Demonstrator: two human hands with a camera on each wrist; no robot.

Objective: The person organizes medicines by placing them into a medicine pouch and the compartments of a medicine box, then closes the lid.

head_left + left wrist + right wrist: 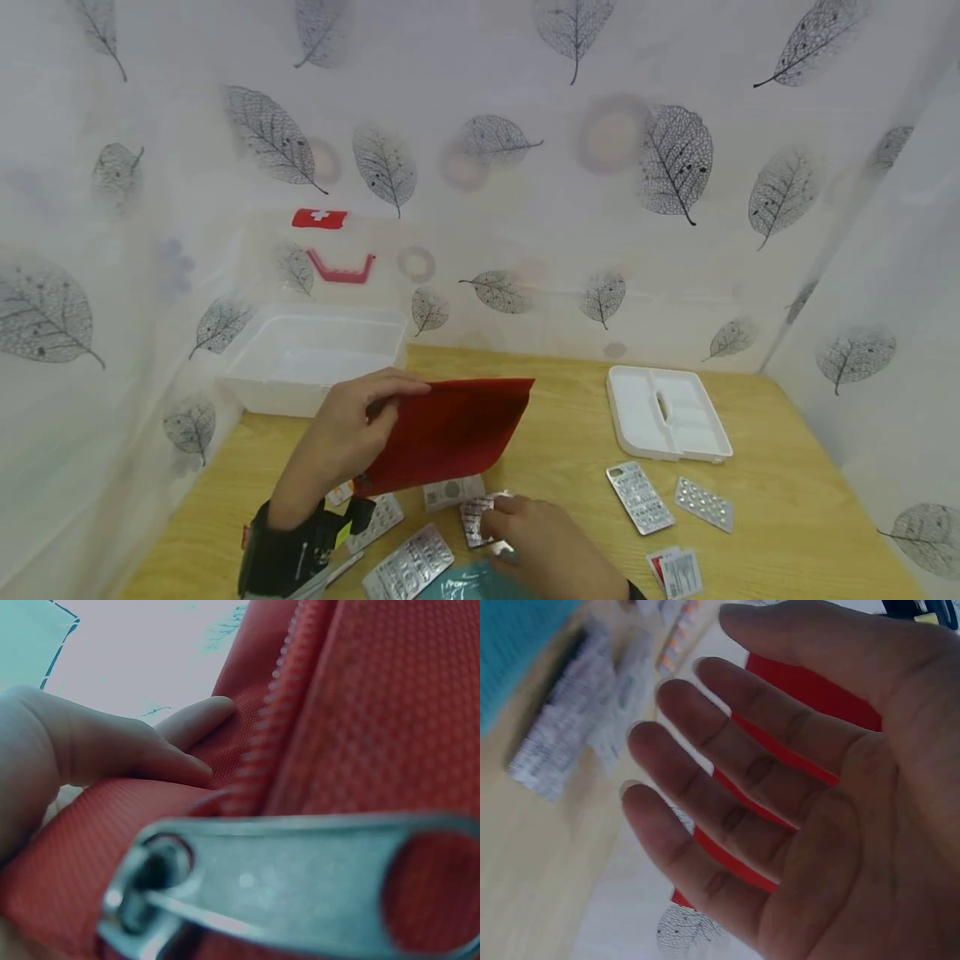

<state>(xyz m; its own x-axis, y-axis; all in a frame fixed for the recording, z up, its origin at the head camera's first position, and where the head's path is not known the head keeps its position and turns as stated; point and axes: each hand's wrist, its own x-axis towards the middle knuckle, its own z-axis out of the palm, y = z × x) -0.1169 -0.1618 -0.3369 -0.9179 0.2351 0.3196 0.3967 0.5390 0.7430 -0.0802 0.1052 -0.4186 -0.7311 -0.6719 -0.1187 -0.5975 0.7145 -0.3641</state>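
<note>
The left hand (341, 437) curls its fingers (184, 724) around the red zip pouch (450, 433), holding it tilted above the table (780, 508). The right hand (543, 542), fingers (705, 750) spread and loose, rests over a blister pack (475, 517) below the pouch, among other packs.

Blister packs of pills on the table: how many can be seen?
5: two right of the red pouch, at and; two near the left hand, at and; one under the right hand, at. More may be hidden.

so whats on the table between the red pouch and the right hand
Head view: a small white packet lies under the red pouch, and a blister strip sits at the right hand fingertips.
</note>
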